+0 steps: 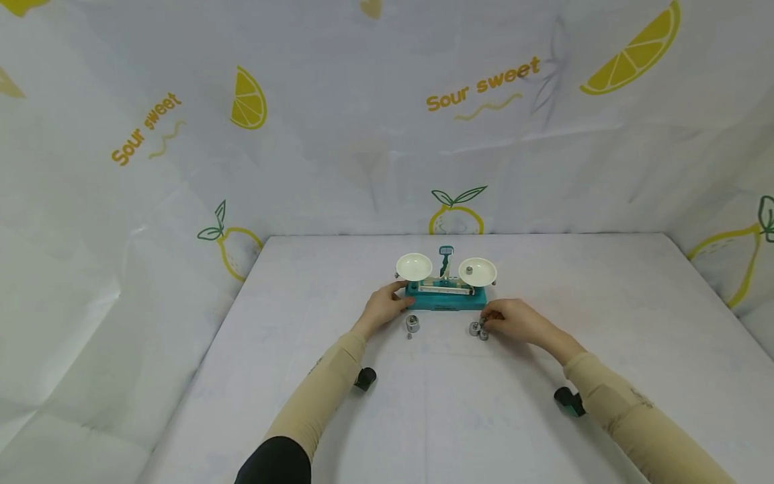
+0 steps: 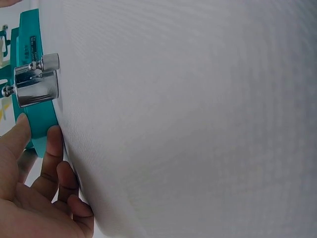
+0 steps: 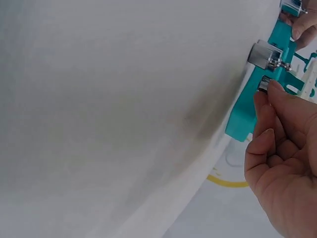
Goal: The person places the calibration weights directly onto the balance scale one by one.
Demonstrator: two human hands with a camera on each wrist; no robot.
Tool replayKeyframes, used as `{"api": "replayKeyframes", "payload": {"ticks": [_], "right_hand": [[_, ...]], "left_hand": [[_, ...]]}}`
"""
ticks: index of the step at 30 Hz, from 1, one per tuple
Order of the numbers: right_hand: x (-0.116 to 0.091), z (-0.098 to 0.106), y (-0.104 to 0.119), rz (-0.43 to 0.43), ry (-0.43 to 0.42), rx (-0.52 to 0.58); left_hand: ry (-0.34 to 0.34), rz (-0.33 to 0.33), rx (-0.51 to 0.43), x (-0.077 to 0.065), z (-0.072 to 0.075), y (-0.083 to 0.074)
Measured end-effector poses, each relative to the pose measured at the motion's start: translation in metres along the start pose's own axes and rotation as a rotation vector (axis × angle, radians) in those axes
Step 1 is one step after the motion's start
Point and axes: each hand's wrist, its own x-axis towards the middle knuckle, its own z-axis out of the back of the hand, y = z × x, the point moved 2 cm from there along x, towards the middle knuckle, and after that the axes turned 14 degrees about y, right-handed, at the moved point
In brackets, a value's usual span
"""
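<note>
A teal balance scale [image 1: 446, 300] with two white pans stands on the table. At its left end my left hand [image 1: 383, 308] grips the base, thumb on the front. My right hand [image 1: 514, 319] pinches a small metal weight [image 3: 265, 83] between thumb and index finger, just in front of the scale's right end. Beside those fingertips stand a larger weight [image 1: 474, 329] and a small weight [image 1: 484, 335]. A small weight [image 1: 469, 270] sits in the right pan [image 1: 482, 276]; the left pan [image 1: 414, 267] shows nothing in it.
In front of the scale's left end are a large weight [image 1: 412, 325] and a tiny weight [image 1: 409, 336]. The white table [image 1: 363, 430] meets a lemon-printed backdrop [image 1: 338, 168] behind and at both sides.
</note>
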Motion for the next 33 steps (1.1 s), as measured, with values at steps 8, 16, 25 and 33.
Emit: {"api": "replayKeyframes", "payload": {"ticks": [8, 16, 25, 33], "right_hand": [[-0.015, 0.014, 0.010, 0.022, -0.074, -0.013], [-0.026, 0.037, 0.020, 0.079, -0.196, -0.017], [-0.015, 0.058, 0.021, 0.062, -0.313, 0.000], [0.008, 0.061, 0.021, 0.002, -0.302, 0.016]], "left_hand": [[-0.006, -0.012, 0.001, 0.000, 0.001, -0.001], [-0.004, -0.013, 0.004, 0.000, 0.000, 0.000], [-0.003, -0.002, 0.004, 0.000, 0.000, 0.000], [-0.004, -0.004, -0.008, 0.000, 0.000, 0.000]]}}
